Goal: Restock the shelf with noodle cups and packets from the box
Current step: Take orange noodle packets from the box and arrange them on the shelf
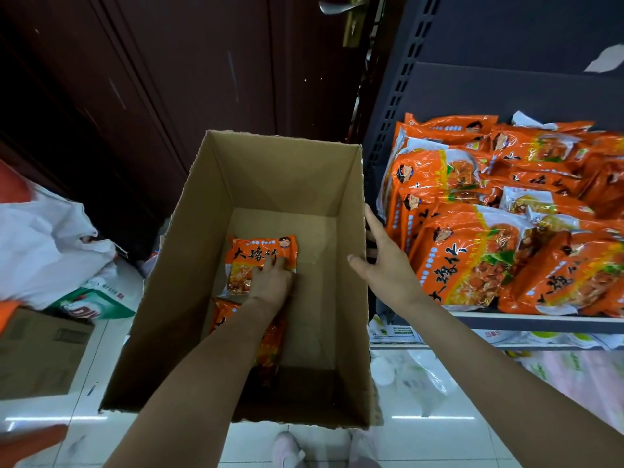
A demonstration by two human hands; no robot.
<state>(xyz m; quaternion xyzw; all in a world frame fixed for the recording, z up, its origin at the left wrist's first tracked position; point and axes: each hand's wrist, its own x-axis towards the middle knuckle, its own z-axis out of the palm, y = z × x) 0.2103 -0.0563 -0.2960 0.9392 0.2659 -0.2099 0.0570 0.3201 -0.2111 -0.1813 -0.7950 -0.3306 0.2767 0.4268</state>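
The job is looking nearly done. The shelf (pixel 526 320) is carrying a deep heap of orange packets (pixel 489 251) right up to its front edge, while the box (pixel 175 298) on the floor is holding only two that I can see. No cups are showing anywhere.

The left hand (pixel 270 282) is reaching down to the box bottom and resting on the top packet (pixel 261 261); its fingers (pixel 275 263) are lying fairly straight across the wrapper's right side, pressing or starting to gather it, not yet curling round it. That packet is lying flat near the bottom's left side, its long axis running toward the box's far wall, printed top pointing that way. The second packet (pixel 270 342) is lying nearer, mostly hidden under the forearm.

The right hand (pixel 385 265) is gripping the box's right wall, thumb inside the rim, fingers outside, just beside the shelf.
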